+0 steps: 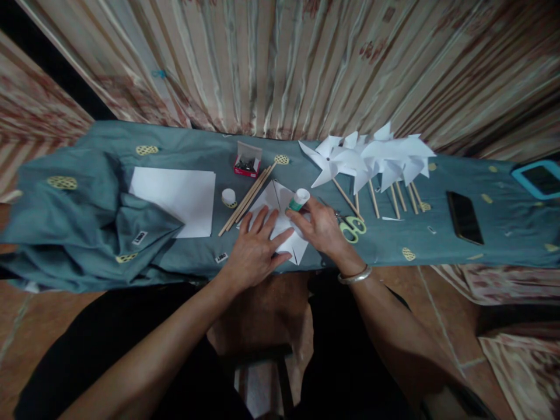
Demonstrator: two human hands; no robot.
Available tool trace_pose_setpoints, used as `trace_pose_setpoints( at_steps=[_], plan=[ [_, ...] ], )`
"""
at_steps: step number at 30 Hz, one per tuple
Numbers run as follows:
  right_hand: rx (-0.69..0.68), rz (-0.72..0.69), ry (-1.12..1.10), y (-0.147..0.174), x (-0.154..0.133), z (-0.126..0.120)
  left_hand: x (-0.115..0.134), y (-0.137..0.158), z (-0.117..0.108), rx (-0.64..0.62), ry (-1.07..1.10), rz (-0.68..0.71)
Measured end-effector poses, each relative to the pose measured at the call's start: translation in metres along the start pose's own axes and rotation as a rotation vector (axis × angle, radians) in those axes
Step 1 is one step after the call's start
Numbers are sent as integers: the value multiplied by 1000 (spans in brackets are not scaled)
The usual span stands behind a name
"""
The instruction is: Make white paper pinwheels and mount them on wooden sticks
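Observation:
A square of white paper (276,196) with slits cut in from its corners lies on the cloth in front of me. My left hand (256,248) rests flat on it with the fingers spread. In my right hand (320,226) is a glue stick (300,200), held tilted over the paper; its lower end is hidden by the fingers. The white glue cap (228,197) stands left of the paper. Several wooden sticks (248,199) lie just beyond my left hand. Scissors with green handles (352,228) lie right of my right hand.
Finished paper pinwheels (367,157) on sticks lie at the back right. A red box (247,163) of small metal pieces stands behind the sticks. White sheets (175,198) are stacked left, partly under bunched cloth (144,224). A phone (465,217) and a blue-framed device (540,178) lie right.

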State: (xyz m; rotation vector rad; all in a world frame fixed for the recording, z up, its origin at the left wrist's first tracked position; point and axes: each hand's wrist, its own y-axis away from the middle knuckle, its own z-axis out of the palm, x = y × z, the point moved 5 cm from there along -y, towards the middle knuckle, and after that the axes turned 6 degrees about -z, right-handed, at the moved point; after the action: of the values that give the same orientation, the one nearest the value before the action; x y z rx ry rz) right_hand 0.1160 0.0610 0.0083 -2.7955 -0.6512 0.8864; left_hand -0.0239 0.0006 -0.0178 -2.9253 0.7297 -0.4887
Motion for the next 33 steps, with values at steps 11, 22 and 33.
trace_pose_setpoints(
  at_steps=[11, 22, 33],
  plan=[
    [-41, -7, -42, -3, -9, 3, 1, -1, -2, -16, -4, -4],
    [-105, -75, -70, 2, -13, 4, 1, -1, -2, -5, 4, 4],
    [154, 162, -501, 10, 25, -10, 0, -1, -2, -5, 8, -2]
  ],
)
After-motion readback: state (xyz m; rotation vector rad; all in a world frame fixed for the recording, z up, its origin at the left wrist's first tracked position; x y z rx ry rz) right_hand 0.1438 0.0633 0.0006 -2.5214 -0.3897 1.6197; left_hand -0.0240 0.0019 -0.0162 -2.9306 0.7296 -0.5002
